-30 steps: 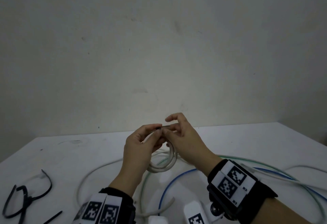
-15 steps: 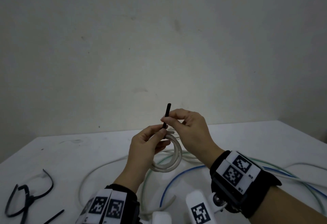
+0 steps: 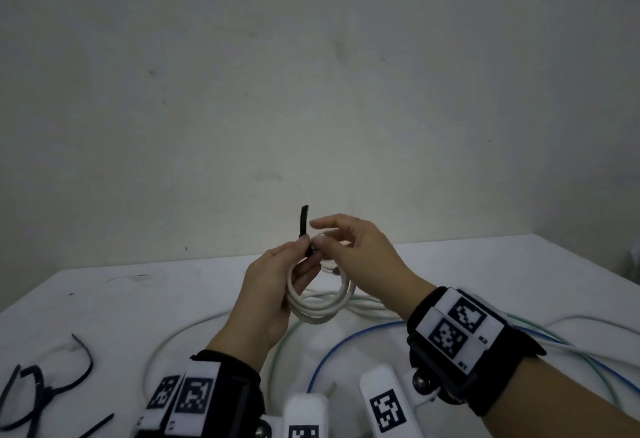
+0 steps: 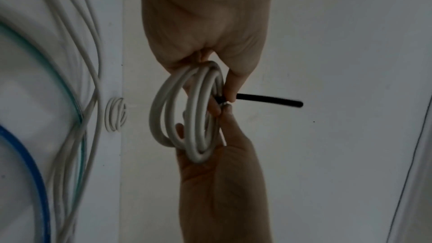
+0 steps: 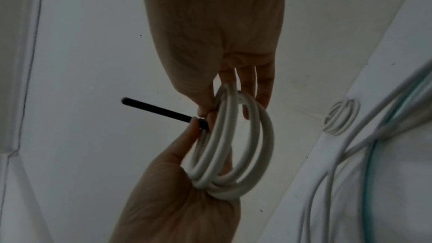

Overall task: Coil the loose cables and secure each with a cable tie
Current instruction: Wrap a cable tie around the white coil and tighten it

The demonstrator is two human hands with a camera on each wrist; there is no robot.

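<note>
A small coil of white cable is held up above the white table. My left hand has its fingers through the coil, and its thumb and forefinger pinch a black cable tie where it wraps the coil. The tie's tail sticks up free. My right hand pinches the top of the coil beside the tie, thumb in front and fingers behind, with the index finger stretched out.
Loose white, green and blue cables sprawl over the table under my hands and off to the right. Several spare black cable ties lie at the front left. Another small white coil lies by the wall.
The tie's tail went from lying between my hands to standing upright. My right hand pulled it up, then let go of it and dropped to the coil's top.
</note>
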